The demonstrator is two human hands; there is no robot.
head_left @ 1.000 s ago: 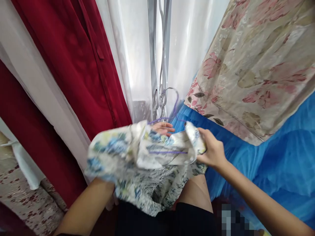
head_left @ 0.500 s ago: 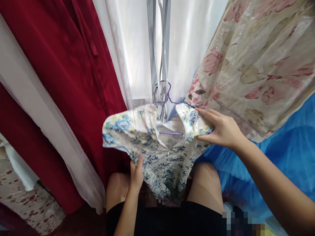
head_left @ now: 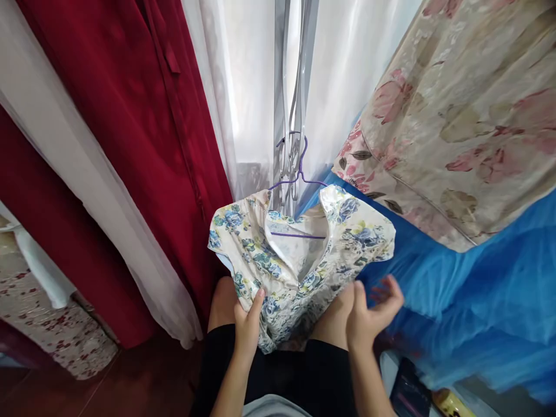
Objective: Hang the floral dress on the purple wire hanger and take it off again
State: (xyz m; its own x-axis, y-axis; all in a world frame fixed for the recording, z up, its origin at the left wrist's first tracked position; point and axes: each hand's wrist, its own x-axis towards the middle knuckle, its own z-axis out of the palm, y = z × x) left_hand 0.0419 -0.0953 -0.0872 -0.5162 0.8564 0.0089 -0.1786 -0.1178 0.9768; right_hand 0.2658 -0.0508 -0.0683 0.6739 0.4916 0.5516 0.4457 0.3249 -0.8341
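A small floral garment, white with blue flowers, hangs on a purple wire hanger hooked on a metal window grille. My left hand pinches the garment's lower left side, thumb on the front. Just below the garment's right hem is my right hand, open with fingers apart and holding nothing.
A red dress and a white sheer curtain hang at left. A pink-flowered cloth hangs at upper right over blue netting. My knees are under the garment. Dark floor lies at lower left.
The garment went from bunched in both hands to hanging on the grille. My right hand let go of its shoulder and dropped below the hem; my left hand holds the lower left side.
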